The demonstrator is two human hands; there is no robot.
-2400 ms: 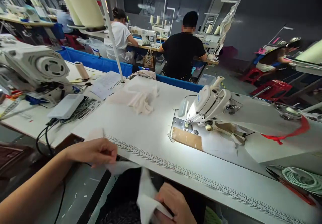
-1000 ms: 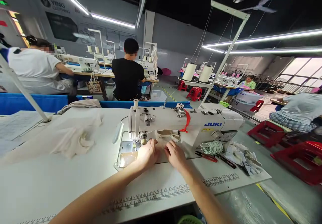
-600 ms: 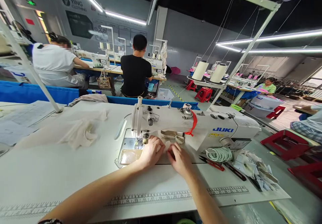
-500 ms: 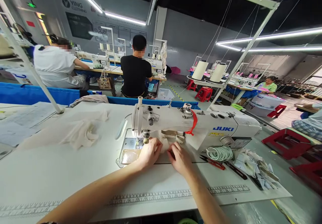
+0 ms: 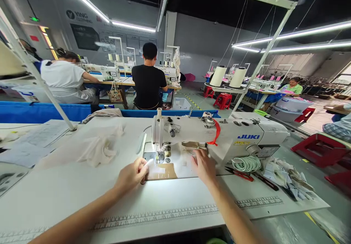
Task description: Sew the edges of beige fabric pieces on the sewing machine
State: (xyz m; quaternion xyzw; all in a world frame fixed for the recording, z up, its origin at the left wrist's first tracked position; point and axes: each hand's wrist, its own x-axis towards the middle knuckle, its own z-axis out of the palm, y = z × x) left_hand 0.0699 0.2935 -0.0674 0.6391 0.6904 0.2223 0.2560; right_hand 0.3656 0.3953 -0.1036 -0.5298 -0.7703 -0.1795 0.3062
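Left of the needle area of a white sewing machine point(image 5: 181, 129), my left hand point(image 5: 133, 174) is closed in a pinch on a small white fabric piece point(image 5: 149, 162). The piece lies by the machine's lit needle plate. My right hand point(image 5: 204, 164) is under the machine arm, with fingers stretched toward small beige fabric pieces point(image 5: 192, 145) stacked there. Its thumb stands apart from the fingers; the fingertips touch or nearly touch the stack. A sheer cream cloth point(image 5: 98, 151) lies crumpled on the table to the left.
Right of the machine lie a coil of pale green cord point(image 5: 246, 164), red-handled scissors point(image 5: 242, 174) and a heap of fabric scraps point(image 5: 287, 176). A printed ruler point(image 5: 164, 214) runs along the front of the table point(image 5: 82, 193). Thread cones point(image 5: 218, 76) stand behind. Other people sit at machines beyond.
My hands, close together before the machine, have parted. The left moved left with the small white piece; the right moved to the stack under the arm. The view shifted slightly.
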